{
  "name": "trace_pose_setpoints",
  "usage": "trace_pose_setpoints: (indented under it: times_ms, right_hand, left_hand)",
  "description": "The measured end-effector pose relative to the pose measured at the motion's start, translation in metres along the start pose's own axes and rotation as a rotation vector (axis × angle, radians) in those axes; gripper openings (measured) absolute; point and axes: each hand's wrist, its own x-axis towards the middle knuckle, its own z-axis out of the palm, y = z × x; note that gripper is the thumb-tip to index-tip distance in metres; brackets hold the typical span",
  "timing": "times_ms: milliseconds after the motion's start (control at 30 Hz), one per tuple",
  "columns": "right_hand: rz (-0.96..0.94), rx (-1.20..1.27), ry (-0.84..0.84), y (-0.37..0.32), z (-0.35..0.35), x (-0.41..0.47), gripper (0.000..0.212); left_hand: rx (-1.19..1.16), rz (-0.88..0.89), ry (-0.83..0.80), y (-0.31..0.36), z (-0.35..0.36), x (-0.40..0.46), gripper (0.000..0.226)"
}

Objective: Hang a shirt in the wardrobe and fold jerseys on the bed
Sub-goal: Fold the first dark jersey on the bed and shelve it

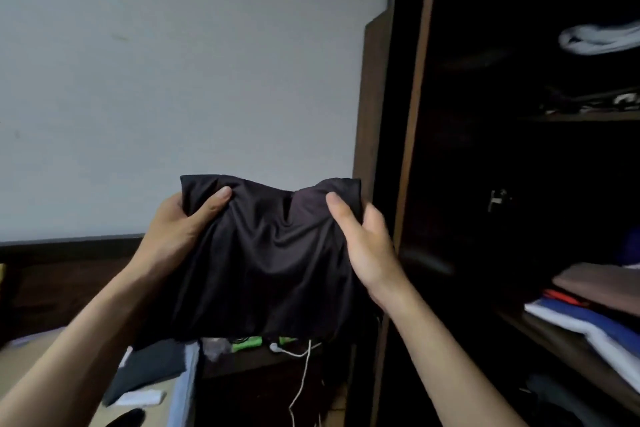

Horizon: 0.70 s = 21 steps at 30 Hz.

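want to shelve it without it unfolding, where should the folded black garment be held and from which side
Hold the folded black garment by its two short side edges, coming in from left and right as the left hand and right hand do. The middle sags, so support underneath helps.

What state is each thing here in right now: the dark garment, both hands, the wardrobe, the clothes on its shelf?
Dark garment: folded, held up in the air.
Left hand: gripping its left edge.
Right hand: gripping its right edge.
Wardrobe: open.
Shelf clothes: folded, stacked.
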Motion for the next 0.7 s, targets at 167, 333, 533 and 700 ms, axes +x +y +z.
trace_pose_setpoints:
  times_ms: [167, 333, 533, 700]
  right_hand:
    - [-0.045, -0.054, 0.14, -0.025, -0.087, -0.034, 0.02]
    - [0.099, -0.188, 0.42, -0.025, -0.195, -0.074, 0.035]
    - [0.307, -0.43, 0.75, -0.018, -0.327, -0.101, 0.057]
    - [0.306, -0.596, 0.833, -0.002, -0.394, -0.086, 0.068]
  left_hand:
    - [-0.058, 0.03, -0.078, 0.02, 0.085, -0.026, 0.023]
    - [0.025, 0.17, -0.187, 0.036, 0.186, -0.052, 0.025]
    - [0.117, 0.412, -0.301, 0.046, 0.334, -0.059, 0.023]
    - [0.012, 0.279, -0.444, 0.001, 0.44, -0.029, 0.027]
